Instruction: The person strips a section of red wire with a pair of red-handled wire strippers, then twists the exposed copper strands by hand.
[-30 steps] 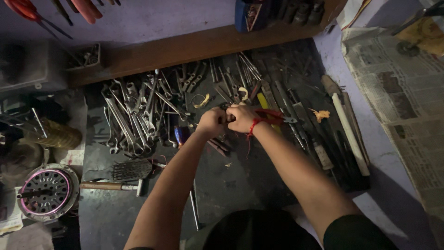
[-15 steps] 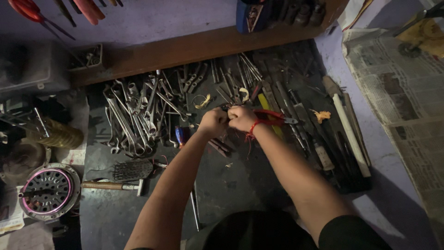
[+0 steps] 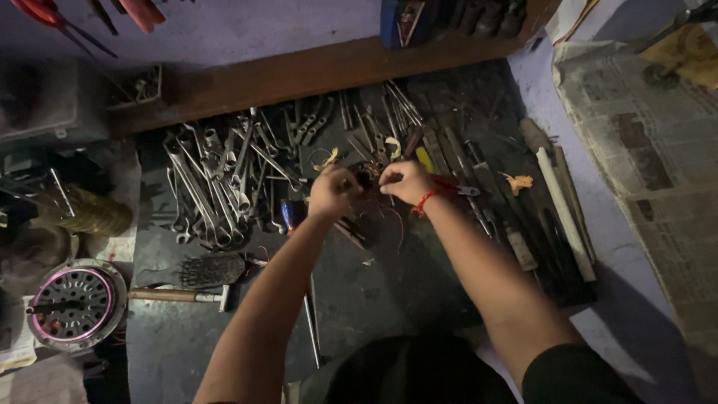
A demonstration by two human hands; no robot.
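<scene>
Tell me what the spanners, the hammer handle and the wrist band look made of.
Spanners: bare metal, likely steel, with dull grey glints. Hammer handle: seemingly wood, brown and matte. Wrist band by the right hand: red thread or cord, thin with loose ends.

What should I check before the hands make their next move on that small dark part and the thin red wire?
1. Left hand closed on the small dark part: cannot tell, fingers cover it.
2. Right hand pinching at the part: ok, fingertips meet it.
3. Thin red wire free of tools: cannot tell, it trails into shadow.
4. Red-handled pliers within reach: ok, just beside the right wrist.
5. Pile of spanners clear of the hands: ok, it lies apart, to the left.
6. Lighting on the part: not ok, too dim.
</scene>
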